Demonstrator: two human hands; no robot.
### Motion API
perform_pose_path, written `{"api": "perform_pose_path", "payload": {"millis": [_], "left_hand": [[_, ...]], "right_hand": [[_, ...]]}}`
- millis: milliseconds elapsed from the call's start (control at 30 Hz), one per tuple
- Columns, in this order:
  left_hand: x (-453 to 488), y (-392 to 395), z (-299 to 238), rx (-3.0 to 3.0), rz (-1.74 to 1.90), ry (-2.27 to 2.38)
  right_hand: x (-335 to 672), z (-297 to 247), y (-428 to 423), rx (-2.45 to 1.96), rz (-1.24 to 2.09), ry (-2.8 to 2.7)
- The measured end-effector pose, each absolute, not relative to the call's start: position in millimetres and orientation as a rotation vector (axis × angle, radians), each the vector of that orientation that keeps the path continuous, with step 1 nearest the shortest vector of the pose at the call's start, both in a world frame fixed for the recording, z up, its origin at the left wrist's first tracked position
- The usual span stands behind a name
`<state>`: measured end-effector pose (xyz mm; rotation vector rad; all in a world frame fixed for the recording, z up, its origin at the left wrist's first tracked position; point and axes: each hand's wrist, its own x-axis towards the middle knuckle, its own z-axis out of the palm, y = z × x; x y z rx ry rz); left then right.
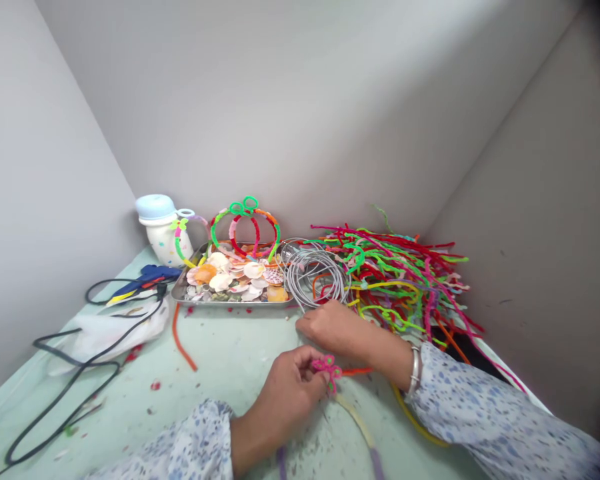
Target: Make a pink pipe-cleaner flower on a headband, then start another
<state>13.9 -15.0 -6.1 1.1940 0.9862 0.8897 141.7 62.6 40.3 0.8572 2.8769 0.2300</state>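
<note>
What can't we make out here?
Head view, all:
Anything under the right hand: hidden by the hand.
Pale yellow band, lower part: cut off by bottom edge.
Part of pink flower: covered by left hand.
Dark thing at right: mostly under pipe cleaners and right sleeve.

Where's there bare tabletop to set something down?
Mostly bare: in front of the tray, between the orange pipe cleaner and left hand; also between the black cable and left sleeve, bar stains. Crowded: back right, with pipe-cleaner pile and wire coil; left side, with cable and plastic bag.
</note>
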Motion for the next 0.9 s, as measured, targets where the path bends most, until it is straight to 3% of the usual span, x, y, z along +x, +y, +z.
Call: {"api": "perform_pose_path", "payload": {"millis": [400, 900], "left_hand": [[12.0, -16.1, -1.0, 1.14, 0.87, 0.99], [12.6, -14.4, -1.9, 1.111, 0.89, 0.983]], "right_hand": [[139.6, 27.1, 65.9, 1.344, 0.315, 2.855], [122.8, 31.1, 70.1, 1.24, 0.27, 2.805]]}}
